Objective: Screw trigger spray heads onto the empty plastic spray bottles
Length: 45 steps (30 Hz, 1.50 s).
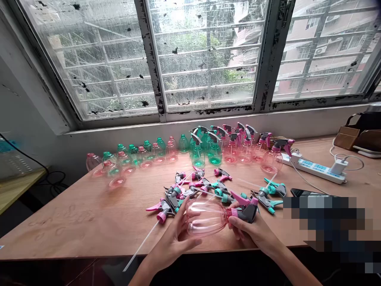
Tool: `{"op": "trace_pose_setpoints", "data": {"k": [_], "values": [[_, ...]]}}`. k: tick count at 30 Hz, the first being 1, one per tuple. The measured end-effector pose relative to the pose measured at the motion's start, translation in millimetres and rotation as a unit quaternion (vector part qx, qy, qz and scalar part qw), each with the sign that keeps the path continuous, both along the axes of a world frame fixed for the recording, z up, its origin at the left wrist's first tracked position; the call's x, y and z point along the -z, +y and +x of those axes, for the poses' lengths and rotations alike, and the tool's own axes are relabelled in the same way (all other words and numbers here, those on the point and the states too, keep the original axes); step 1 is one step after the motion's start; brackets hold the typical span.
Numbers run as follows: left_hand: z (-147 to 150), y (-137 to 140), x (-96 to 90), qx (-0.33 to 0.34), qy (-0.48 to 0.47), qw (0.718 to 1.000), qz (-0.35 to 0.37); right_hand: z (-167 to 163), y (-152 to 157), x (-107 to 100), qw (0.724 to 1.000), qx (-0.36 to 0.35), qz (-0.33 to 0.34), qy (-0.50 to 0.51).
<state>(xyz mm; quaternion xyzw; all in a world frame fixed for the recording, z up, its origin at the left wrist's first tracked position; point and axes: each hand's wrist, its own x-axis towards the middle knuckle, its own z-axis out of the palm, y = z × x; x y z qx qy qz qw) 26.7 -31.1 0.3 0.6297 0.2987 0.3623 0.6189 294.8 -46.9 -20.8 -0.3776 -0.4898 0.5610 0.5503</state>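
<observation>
Right now, a clear pink ribbed plastic bottle (206,217) lies sideways in both hands, above the front of the brown wooden bench (74,222), its neck toward the right. The left hand (174,237) cups the rounded body near its base, thumb below and fingers wrapped behind it. The right hand (253,230) has its fingers clamped around the neck, where a pink-and-grey plastic trigger head (250,210) sits on the bottle. Just beyond lies a jumble of loose pink, teal and grey trigger heads (175,191); one thin white tube (141,246) juts past the bench's front edge. Farther back stand open-necked pink and green bottles (145,162) on the left and trigger-topped bottles (214,153) nearer a white power strip (323,171).
</observation>
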Motion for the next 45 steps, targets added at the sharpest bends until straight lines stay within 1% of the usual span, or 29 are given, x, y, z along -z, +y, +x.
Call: {"op": "trace_pose_setpoints", "data": {"k": [3, 10, 17, 20, 22, 24, 27, 30, 36, 42, 45], "values": [[-0.5, 0.3, -0.7, 0.010, 0.013, 1.000, 0.017, -0.8, -0.7, -0.9, 1.000, 0.002, -0.009, 0.010], [-4.0, 0.4, 0.7, -0.012, 0.014, 1.000, -0.024, -3.0, -3.5, -4.2, 1.000, 0.010, -0.016, 0.008], [-2.0, -0.2, 1.1, 0.016, 0.024, 0.999, 0.025, -1.7, -1.7, -2.0, 0.999, 0.016, -0.022, 0.016], [-2.8, 0.3, 1.0, 0.002, 0.024, 0.999, 0.021, -2.0, -2.2, -1.8, 1.000, 0.010, -0.005, 0.011], [-3.5, 0.6, 0.9, -0.009, 0.021, 1.000, 0.010, -2.0, -2.2, -1.8, 1.000, 0.002, -0.001, 0.005], [-3.7, 0.5, 0.6, -0.006, 0.020, 1.000, 0.006, -1.7, -1.7, -1.6, 1.000, -0.002, -0.003, 0.004], [-2.9, -0.1, 0.1, 0.007, 0.032, 0.999, 0.023, -1.3, -0.6, -1.4, 1.000, 0.003, -0.006, 0.013], [-2.3, -0.7, -0.1, 0.005, 0.048, 0.998, 0.035, -1.1, -0.2, -1.4, 1.000, 0.004, -0.011, 0.013], [-3.6, 0.3, 1.1, 0.001, 0.024, 1.000, -0.005, -0.4, -1.1, -0.6, 1.000, -0.002, -0.005, -0.007], [-2.3, 1.0, 2.5, 0.008, 0.033, 0.999, 0.016, 0.9, 2.3, 3.2, 1.000, 0.000, 0.001, 0.008], [-3.0, 0.7, 2.6, 0.009, 0.031, 0.999, 0.008, 0.7, 1.5, 2.6, 1.000, 0.001, -0.004, 0.009]]}}
